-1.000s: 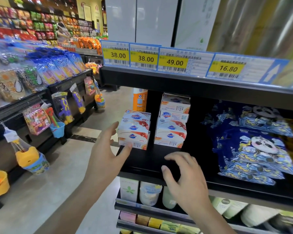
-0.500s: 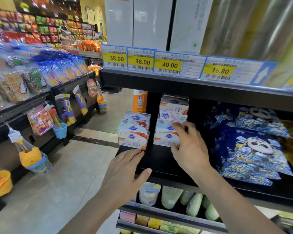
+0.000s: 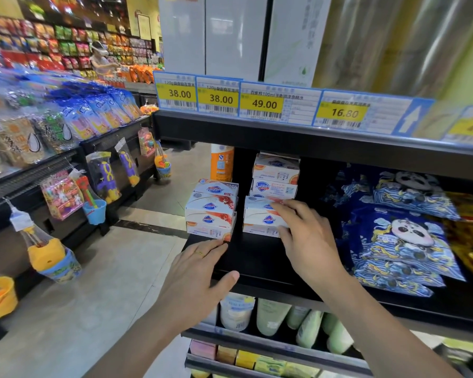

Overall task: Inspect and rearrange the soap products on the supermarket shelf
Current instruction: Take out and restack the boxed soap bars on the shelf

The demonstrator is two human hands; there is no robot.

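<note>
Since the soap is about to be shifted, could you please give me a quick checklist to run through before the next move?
1. Right hand grips the front box of the right soap stack: ok.
2. Left hand free, resting flat on the shelf edge: ok.
3. Left soap stack squared up: not ok, boxes sit skewed.
4. Bare shelf space in front of the stacks: ok.
5. Rear boxes steady: cannot tell.

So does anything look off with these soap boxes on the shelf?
Yes. The right soap stack is uneven: its upper boxes sit further back than the lower ones the right hand grips. The left soap stack looks slightly twisted.
</note>
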